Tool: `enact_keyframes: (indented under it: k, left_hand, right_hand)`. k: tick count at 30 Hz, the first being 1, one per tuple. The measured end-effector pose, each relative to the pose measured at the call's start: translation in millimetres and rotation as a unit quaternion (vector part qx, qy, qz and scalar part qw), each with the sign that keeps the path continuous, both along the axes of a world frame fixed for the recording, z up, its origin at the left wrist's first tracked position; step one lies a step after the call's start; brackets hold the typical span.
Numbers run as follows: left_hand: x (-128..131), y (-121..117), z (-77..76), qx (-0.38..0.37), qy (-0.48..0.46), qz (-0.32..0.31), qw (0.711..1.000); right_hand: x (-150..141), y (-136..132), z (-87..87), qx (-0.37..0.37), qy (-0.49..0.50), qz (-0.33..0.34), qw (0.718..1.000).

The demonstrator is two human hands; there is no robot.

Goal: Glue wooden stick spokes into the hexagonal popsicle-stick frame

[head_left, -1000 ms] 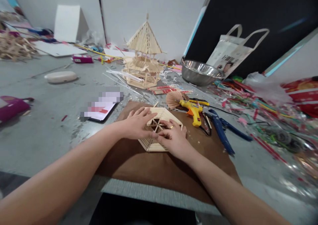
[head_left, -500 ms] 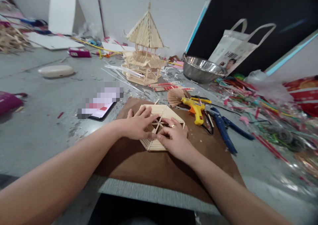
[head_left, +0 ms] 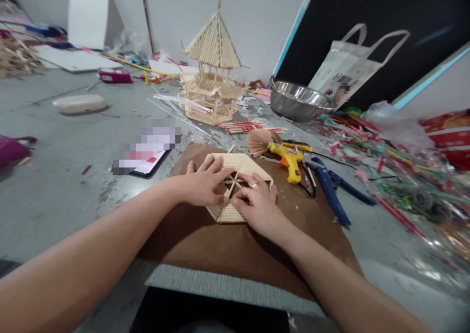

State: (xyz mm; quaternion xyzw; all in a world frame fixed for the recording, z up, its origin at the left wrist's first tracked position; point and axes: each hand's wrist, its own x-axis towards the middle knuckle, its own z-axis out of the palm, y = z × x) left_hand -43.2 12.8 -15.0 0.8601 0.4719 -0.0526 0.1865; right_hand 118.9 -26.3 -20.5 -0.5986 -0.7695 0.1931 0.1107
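A six-sided roof of pale wooden sticks (head_left: 235,214) lies on a brown sheet (head_left: 205,245), with dark gaps around its middle where the spokes meet. My left hand (head_left: 201,181) rests across its left side, fingers spread, thumb reaching toward the lower spokes. On its right side is my right hand (head_left: 259,201), a ring on one finger. The right thumb and forefinger are pinched together near the centre; whatever is between them is too small to make out. Both hands touch the roof, and the left thumb is close to the right fingertips.
Beyond the sheet stands a stick pagoda (head_left: 215,73). A yellow glue gun (head_left: 292,164) and blue-handled pliers (head_left: 330,193) lie to the right, a phone (head_left: 150,161) to the left. Further back are a steel bowl (head_left: 299,105), a white bag (head_left: 338,71) and colourful scraps.
The view has shifted slightly, moving the background up. Both hands stay on the stick roof in nearly the same pose, with only small finger movements near the centre.
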Motion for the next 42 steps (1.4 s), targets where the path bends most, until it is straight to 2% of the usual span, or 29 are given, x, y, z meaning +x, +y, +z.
enact_keyframes:
  k: [15, 20, 25, 30, 32, 37, 42]
  left_hand:
    - [1.0, -0.8, 1.0, 0.002, -0.003, 0.001, 1.000]
    - [-1.2, -1.3, 7.3, -0.016, -0.030, 0.009, 0.999]
    - [-0.2, 1.8, 6.2, 0.014, -0.053, 0.053, 0.997]
    - [4.5, 2.8, -3.3, 0.078, -0.034, 0.078, 0.993]
    - [6.0, 1.5, -5.1, 0.084, -0.034, 0.066, 0.994]
    - [6.1, -0.8, -5.6, 0.076, -0.035, 0.041, 0.996]
    - [5.1, -0.6, -5.9, 0.065, -0.032, 0.036, 0.997]
  right_hand:
    - [0.8, -0.4, 0.2, 0.013, 0.016, 0.000, 1.000]
    - [11.5, 4.6, 4.0, -0.004, 0.085, 0.002, 0.996]
    - [31.9, 16.2, 6.2, 0.067, 0.177, -0.031, 0.982]
    - [40.0, 20.7, 8.2, 0.118, 0.134, -0.044, 0.983]
    - [38.8, 19.5, 9.3, 0.123, 0.105, -0.028, 0.986]
    - [32.6, 14.9, 10.7, 0.104, 0.060, 0.082, 0.989]
    - [33.6, 12.8, 10.6, 0.100, -0.034, 0.137, 0.985]
